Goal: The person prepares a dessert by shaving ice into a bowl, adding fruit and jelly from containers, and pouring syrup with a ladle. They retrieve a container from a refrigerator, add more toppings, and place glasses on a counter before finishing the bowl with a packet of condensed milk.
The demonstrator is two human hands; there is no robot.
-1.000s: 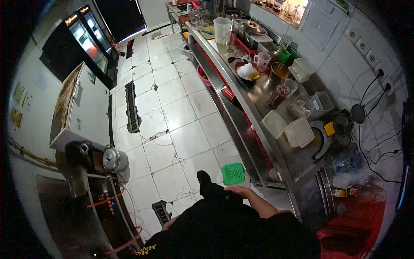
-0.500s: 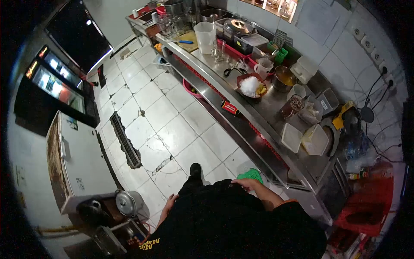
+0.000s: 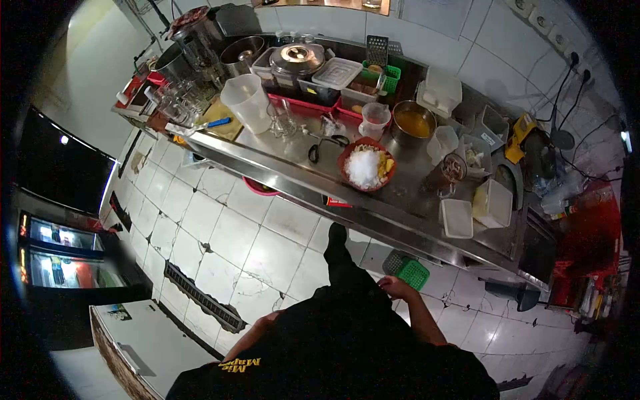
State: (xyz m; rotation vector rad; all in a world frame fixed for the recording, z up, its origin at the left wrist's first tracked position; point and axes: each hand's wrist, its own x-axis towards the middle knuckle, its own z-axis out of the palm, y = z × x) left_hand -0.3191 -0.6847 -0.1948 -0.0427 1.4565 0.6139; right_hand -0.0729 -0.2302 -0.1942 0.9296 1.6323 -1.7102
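My right hand hangs low beside my dark clothing, its fingers curled near the cloth; whether they pinch it is too small to tell. My left hand is at my other side, its fingers mostly hidden by the shirt. Both hands are away from the steel counter. On the counter stands a red bowl with a white heap and yellow pieces. Black scissors lie left of it, and a pot of orange liquid stands behind it to the right.
A clear pitcher, a blue-handled knife on a board, lidded containers and a glass mug stand on the counter. A green basket is on the floor. A white chest freezer stands at lower left.
The view has turned toward the counter, which now lies closer and more level across the frame. My foot has come nearer to the counter's edge. My left hand is now mostly hidden.
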